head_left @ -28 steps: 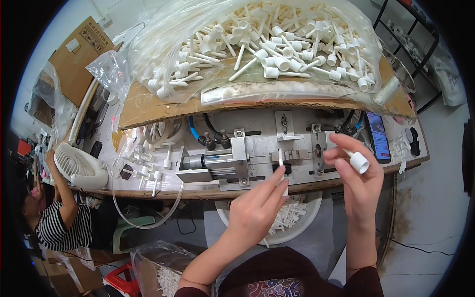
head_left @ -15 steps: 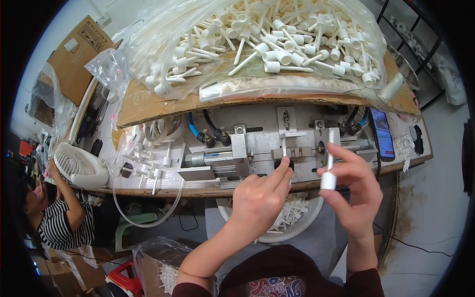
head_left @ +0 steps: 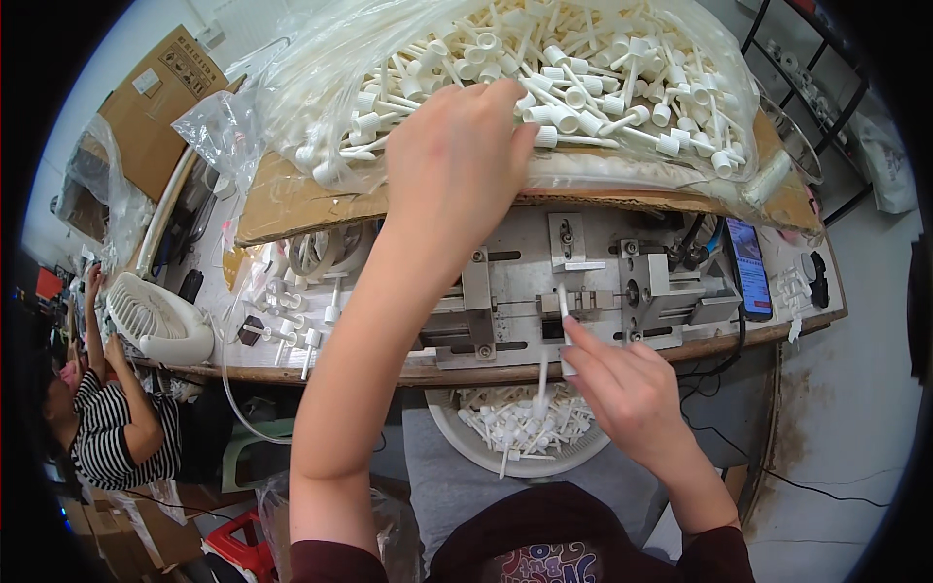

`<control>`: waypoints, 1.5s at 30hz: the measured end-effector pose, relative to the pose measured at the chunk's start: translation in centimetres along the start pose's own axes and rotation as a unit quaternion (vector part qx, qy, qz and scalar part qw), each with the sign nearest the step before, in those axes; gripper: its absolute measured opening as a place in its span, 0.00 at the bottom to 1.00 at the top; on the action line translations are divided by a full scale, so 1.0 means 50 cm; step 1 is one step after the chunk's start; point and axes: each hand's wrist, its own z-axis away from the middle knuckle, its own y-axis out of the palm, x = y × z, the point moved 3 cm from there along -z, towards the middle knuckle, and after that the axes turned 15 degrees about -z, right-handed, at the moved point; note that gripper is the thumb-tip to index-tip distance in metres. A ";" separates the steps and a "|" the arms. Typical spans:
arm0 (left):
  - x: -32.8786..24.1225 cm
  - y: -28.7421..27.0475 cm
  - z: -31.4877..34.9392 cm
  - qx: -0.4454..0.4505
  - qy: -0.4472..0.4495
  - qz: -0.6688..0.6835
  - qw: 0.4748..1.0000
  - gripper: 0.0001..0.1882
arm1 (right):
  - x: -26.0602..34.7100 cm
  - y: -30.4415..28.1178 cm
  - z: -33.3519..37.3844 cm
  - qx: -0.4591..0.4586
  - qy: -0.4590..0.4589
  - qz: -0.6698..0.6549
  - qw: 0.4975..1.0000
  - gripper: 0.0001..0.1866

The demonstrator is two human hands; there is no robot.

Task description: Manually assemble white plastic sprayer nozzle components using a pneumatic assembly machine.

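My left hand [head_left: 452, 155] reaches over the front of a heap of white ribbed caps with stems [head_left: 583, 87]. Its fingers are bent together at the heap, and their tips are partly hidden. At the small metal clamp block [head_left: 588, 301] in the middle of the bench fixture, my right hand [head_left: 627, 394] pinches a white stemmed cap [head_left: 563, 299]. The stem points up toward the block, while the fingers cover most of the cap. Just below the bench edge, another white stemmed piece [head_left: 542, 384] shows blurred above a round white basket [head_left: 442, 423] of similar pieces.
The heap lies in clear plastic on a cardboard sheet [head_left: 292, 219] above the fixture. A phone [head_left: 748, 267] stands at the right, a white fan [head_left: 160, 321] at the left. Loose caps [head_left: 282, 325] lie near the fan. A person in a striped top [head_left: 121, 437] sits at far left.
My left hand has gone from the clamp block up to the heap. My right hand has moved left and brought its stemmed cap to the block. A blurred white piece now shows above the basket.
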 end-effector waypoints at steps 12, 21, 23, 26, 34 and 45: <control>0.041 -0.006 -0.015 0.051 -0.030 0.067 0.996 0.15 | -0.004 -0.003 -0.033 0.063 0.045 0.014 0.997 0.10; -0.029 -0.170 0.135 0.116 0.010 0.206 0.972 0.18 | -0.078 -0.116 -0.191 -0.094 0.034 -0.076 0.992 0.11; -0.051 -0.179 0.170 0.139 0.012 0.213 0.967 0.19 | -0.099 -0.140 -0.259 -0.101 0.045 -0.054 0.992 0.12; -0.086 -0.167 0.214 0.146 0.029 0.232 0.961 0.19 | -0.147 -0.145 -0.343 -0.056 0.031 0.058 0.996 0.16; -0.149 -0.094 0.303 0.157 0.056 0.166 0.972 0.20 | -0.209 -0.096 -0.467 0.204 0.235 0.054 0.949 0.30; -0.148 -0.079 0.289 0.167 0.088 0.116 0.975 0.17 | -0.209 -0.148 -0.428 0.171 0.073 -0.044 0.982 0.26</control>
